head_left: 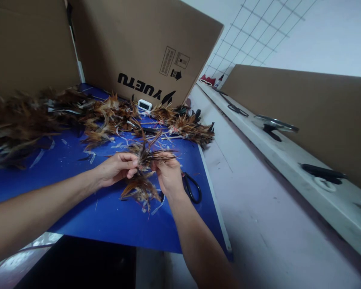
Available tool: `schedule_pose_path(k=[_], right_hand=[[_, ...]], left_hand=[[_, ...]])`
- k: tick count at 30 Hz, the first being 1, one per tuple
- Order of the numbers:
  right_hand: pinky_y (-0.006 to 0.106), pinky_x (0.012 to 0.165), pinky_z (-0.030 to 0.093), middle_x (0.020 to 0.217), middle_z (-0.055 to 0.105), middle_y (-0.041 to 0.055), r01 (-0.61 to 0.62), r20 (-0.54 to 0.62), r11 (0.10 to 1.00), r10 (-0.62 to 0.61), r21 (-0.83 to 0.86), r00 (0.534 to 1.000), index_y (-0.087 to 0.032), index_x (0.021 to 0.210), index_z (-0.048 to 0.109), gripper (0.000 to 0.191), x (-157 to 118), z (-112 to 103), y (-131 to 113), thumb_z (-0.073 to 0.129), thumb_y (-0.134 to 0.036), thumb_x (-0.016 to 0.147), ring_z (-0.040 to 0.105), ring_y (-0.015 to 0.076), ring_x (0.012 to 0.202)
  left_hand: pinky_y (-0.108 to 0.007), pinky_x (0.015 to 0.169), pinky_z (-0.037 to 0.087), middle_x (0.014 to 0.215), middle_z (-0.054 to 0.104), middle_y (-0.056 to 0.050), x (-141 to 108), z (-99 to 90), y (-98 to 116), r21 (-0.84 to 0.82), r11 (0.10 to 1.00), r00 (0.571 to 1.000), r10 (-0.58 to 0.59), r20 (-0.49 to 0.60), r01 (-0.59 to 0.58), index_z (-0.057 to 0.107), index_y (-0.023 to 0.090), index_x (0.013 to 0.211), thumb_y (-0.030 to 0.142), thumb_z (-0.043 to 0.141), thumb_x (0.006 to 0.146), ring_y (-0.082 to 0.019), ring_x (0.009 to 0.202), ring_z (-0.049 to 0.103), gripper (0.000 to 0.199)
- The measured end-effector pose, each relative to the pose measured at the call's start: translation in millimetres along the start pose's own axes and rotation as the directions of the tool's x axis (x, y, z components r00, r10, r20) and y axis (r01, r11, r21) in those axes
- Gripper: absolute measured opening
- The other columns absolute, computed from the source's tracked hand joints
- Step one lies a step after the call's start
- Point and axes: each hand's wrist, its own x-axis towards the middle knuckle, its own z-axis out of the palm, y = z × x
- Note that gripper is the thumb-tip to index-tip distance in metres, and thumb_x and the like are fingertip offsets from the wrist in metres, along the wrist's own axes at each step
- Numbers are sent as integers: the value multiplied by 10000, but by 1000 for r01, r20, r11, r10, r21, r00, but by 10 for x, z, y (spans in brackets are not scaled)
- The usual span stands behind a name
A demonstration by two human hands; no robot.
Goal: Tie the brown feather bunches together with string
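Note:
A bunch of brown and dark feathers (144, 154) is held up between both hands over the blue tabletop. My left hand (121, 167) pinches its left side near the base, fingers closed. From the right, my right hand (167, 170) grips the same bunch, its fingertips partly hidden by feathers. Just below the hands, a smaller clump of orange-brown feathers (141, 190) lies on the blue table (117, 224). Black-handled scissors (192, 188) rest to the right of my right hand, their blades hidden.
Many brown feather bundles (108, 120) line the table's back. A small white device with a screen (144, 105) stands against a cardboard box (132, 48). On the right, a ledge (291, 160) holds scissors (237, 110) and a dark tool (321, 171).

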Motion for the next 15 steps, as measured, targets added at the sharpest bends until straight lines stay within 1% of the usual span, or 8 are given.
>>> schedule_pose_path(k=[3, 8, 12, 15], right_hand=[[237, 517, 415, 610, 621, -43, -22, 41, 999, 21, 26, 999, -190, 691, 635, 278, -25, 29, -14, 843, -312, 553, 503, 93, 520], [256, 512, 469, 613, 648, -27, -64, 32, 998, 64, -7, 997, -196, 698, 634, 290, -43, 67, -30, 839, -327, 541, 559, 124, 538], [255, 493, 495, 615, 661, -26, -52, 8, 999, 52, 0, 999, -196, 672, 637, 266, -44, 75, -29, 840, -282, 523, 589, 133, 535], [251, 487, 503, 620, 669, -24, -32, 33, 999, 32, -5, 999, -190, 661, 669, 184, -46, 77, -18, 813, -236, 555, 588, 125, 509]], left_hand=[[-164, 434, 370, 466, 532, 2, 7, -2, -6, 7, 1000, 1000, 6, 3, -6, 663, 100, 672, 223, 848, 620, -57, 430, 458, 229], [-171, 441, 367, 460, 527, 9, 8, -8, -20, 30, 999, 1000, 21, -1, -21, 625, 121, 638, 245, 845, 629, -61, 432, 454, 252], [-176, 451, 368, 469, 537, 7, 6, -11, -33, 65, 998, 1000, 25, 1, -25, 619, 126, 635, 309, 839, 648, -63, 439, 455, 286], [-177, 453, 363, 465, 544, 1, -2, 5, -25, 89, 996, 999, 32, -3, -32, 603, 130, 606, 342, 833, 655, -65, 439, 459, 317]])
